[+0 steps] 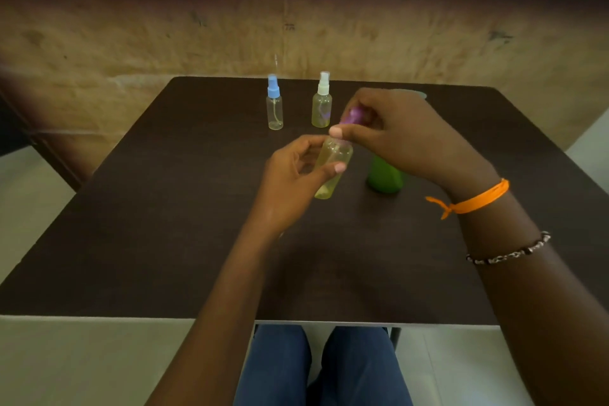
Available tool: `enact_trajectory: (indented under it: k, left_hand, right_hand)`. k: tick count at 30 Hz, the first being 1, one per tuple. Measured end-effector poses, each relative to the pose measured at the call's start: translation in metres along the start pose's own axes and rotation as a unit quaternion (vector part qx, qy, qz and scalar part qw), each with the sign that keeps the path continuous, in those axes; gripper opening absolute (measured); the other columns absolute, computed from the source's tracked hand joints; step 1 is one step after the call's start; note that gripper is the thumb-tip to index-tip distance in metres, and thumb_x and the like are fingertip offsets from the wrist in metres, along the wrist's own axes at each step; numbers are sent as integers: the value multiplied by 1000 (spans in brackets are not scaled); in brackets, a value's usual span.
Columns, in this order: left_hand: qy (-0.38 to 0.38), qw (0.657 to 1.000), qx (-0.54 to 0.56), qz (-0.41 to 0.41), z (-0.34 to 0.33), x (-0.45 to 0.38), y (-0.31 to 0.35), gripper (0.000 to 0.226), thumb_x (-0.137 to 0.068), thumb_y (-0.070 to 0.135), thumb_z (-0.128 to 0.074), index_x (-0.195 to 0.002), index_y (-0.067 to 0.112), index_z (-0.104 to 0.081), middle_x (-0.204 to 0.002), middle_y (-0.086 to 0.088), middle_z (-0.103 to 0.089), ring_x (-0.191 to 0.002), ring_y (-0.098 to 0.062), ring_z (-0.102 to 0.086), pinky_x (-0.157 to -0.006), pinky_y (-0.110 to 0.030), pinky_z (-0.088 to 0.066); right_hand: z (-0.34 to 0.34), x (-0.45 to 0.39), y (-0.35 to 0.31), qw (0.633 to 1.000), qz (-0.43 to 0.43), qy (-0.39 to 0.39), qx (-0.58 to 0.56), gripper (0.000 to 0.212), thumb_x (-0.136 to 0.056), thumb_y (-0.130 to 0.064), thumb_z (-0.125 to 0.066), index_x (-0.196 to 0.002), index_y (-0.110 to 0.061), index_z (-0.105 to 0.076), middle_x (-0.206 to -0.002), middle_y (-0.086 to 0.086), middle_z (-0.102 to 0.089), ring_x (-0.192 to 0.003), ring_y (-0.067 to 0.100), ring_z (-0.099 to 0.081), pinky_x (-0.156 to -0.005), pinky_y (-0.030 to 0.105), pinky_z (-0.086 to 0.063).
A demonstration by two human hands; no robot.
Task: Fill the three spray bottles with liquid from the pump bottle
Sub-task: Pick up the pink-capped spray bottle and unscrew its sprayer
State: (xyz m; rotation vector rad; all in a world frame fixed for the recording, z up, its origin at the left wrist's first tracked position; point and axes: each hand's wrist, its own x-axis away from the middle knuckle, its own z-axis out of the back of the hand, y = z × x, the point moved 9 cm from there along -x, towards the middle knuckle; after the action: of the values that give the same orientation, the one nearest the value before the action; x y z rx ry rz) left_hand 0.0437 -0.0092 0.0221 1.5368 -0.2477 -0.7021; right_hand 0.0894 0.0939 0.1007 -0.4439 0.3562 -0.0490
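Observation:
My left hand (290,175) grips a small clear spray bottle (333,165) full of yellowish liquid, held tilted above the dark table (164,224). My right hand (392,135) pinches its purple spray cap (354,115) at the bottle's neck. Behind them stand two more spray bottles: one with a blue cap (274,105), nearly empty, and one with a white cap (322,102) holding yellowish liquid. The green pump bottle (385,176) stands under my right wrist, its top hidden by the hand.
A pale object (418,94) peeks out behind my right hand near the table's far edge. A brown wall runs behind the table. My knees in blue trousers show below the near edge.

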Motion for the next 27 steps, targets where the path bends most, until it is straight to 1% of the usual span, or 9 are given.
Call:
enact_trajectory:
  k: [2, 4, 6, 11, 14, 17, 20, 23, 27]
  left_hand:
    - [-4, 1000, -2, 4, -2, 1, 0, 30, -79, 4, -71, -103, 20, -65, -101, 1, -71, -97, -12, -68, -86, -29, -54]
    - [-6, 1000, -3, 8, -3, 1, 0, 29, -79, 4, -70, -103, 20, -64, -102, 0, -71, -97, -11, -67, -86, -28, -54]
    - [-8, 1000, -6, 8, -3, 2, 0, 28, -81, 4, -69, -103, 19, -63, -101, 1, -70, -96, -10, -66, -86, -27, -53]
    - [-17, 999, -32, -2, -10, 4, -1, 30, -82, 9, -69, -110, 16, -62, -107, -1, -69, -102, -10, -65, -93, -32, -51]
    - [-15, 1000, -14, 10, -14, 5, -5, 31, -80, 20, -66, -110, 20, -62, -109, -1, -69, -104, -13, -64, -93, -37, -51]
    - [-11, 1000, 2, 18, -13, 5, -8, 28, -80, 21, -64, -108, 21, -61, -109, -1, -68, -104, -13, -64, -92, -35, -51]
    - [-14, 1000, 11, 22, -13, 3, -10, 24, -87, 9, -63, -106, 23, -60, -109, 1, -68, -105, -12, -63, -93, -35, -51]
    - [-14, 1000, 9, 21, -16, 2, -9, 25, -87, 7, -62, -106, 23, -60, -107, 3, -68, -103, -11, -64, -90, -31, -51]
    - [-16, 1000, 6, 24, -21, 1, -12, 25, -88, 9, -62, -111, 18, -60, -108, 2, -68, -103, -10, -64, -88, -29, -52]
  right_hand:
    - [1, 0, 5, 1000, -20, 7, 16, 21, -87, -31, -66, -87, -11, -62, -72, -3, -56, -63, 6, -46, -57, 22, -34]
    - [-2, 0, 1, 999, 4, -41, -2, 11, -87, -15, -66, -97, -11, -65, -87, 1, -60, -76, 11, -53, -64, 17, -38]
    - [-7, 2, -2, 997, 15, -76, -25, 21, -86, -8, -66, -105, -16, -65, -99, 2, -61, -88, 11, -55, -72, 14, -40]
    - [-6, 2, 10, 998, -56, -6, -8, 22, -87, -37, -65, -84, -16, -66, -74, -4, -59, -65, 4, -49, -57, 16, -35]
    - [-1, 3, 3, 999, -30, -16, -10, 9, -87, -21, -66, -92, -13, -67, -84, -3, -60, -76, 8, -52, -62, 9, -35]
    - [7, 7, -1, 999, -3, -34, -4, 17, -85, -7, -67, -100, -14, -67, -90, -6, -55, -86, 10, -53, -74, 13, -39]
    - [25, 15, 12, 998, -24, 0, -57, 22, -84, -3, -66, -99, -20, -69, -87, -15, -55, -80, -1, -52, -73, 7, -38]
    - [42, 29, 35, 988, -55, 53, -136, 28, -84, -4, -67, -90, -31, -66, -96, -7, -65, -86, 3, -58, -77, 10, -43]
    - [57, 61, 70, 953, -102, 160, -237, 23, -87, 1, -62, -98, -19, -66, -93, -7, -64, -83, -3, -57, -79, 10, -44]
